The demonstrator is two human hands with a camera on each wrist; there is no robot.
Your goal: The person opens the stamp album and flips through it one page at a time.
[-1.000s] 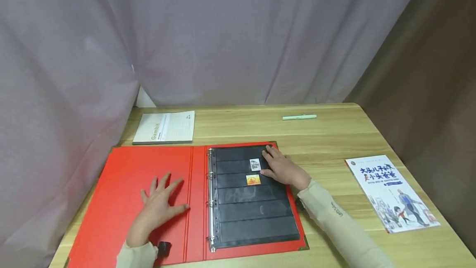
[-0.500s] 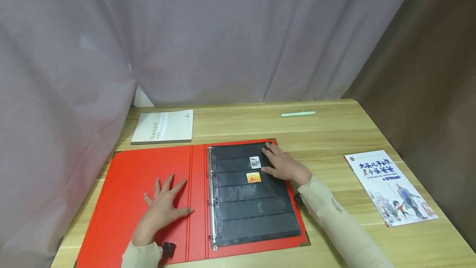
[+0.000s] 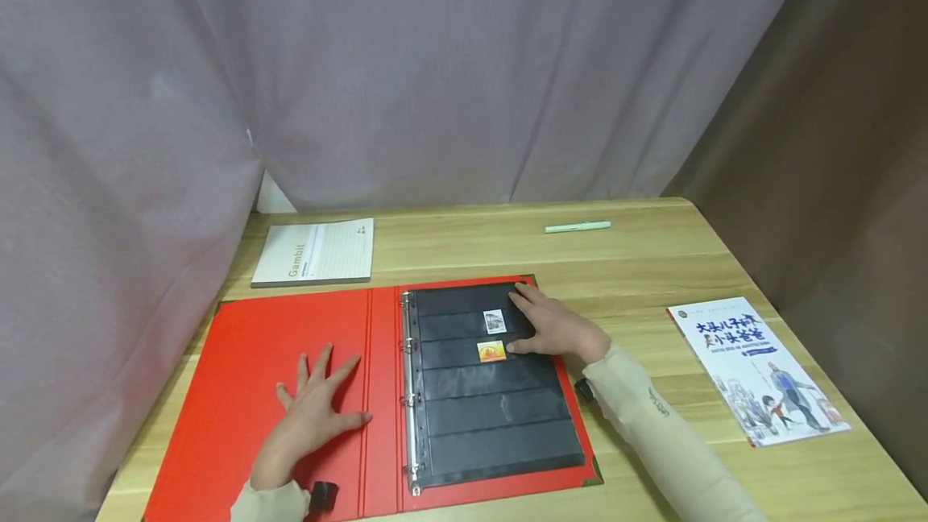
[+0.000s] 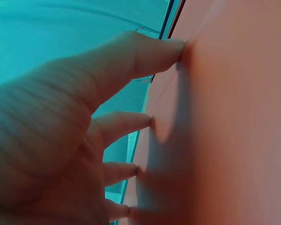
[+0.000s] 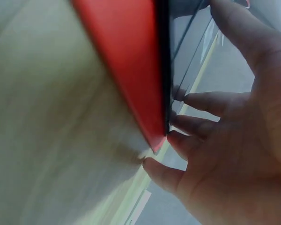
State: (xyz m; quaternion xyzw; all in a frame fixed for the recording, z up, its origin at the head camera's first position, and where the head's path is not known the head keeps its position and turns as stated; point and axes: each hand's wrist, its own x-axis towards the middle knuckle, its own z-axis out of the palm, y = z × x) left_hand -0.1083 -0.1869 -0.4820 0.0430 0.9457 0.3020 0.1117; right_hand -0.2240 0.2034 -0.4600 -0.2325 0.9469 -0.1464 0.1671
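A red ring binder (image 3: 380, 457) lies spread on the table, with black pocket pages (image 3: 500, 445) on its metal rings. Two stamps show in the pages: a grey-and-white stamp (image 3: 495, 321) and, just below it, a yellow-orange stamp (image 3: 491, 351). My left hand (image 3: 308, 413) rests on the inside of the red cover, fingers spread; in the left wrist view its fingertips (image 4: 177, 50) touch the cover. My right hand (image 3: 554, 326) lies over the upper right edge of the pages, its thumb beside the yellow-orange stamp. In the right wrist view the fingers (image 5: 203, 103) are spread along the page edge.
A Gambit notebook (image 3: 315, 252) lies behind the binder at the left. Further back to the right is a pale green pen (image 3: 577, 227). A white picture-covered book (image 3: 757, 369) lies at the right, and grey curtains (image 3: 435, 79) hang behind the table.
My right thumb has slid down slightly, from near the grey-and-white stamp to beside the yellow-orange one. The left hand stays spread on the cover. The head view has shifted a little.
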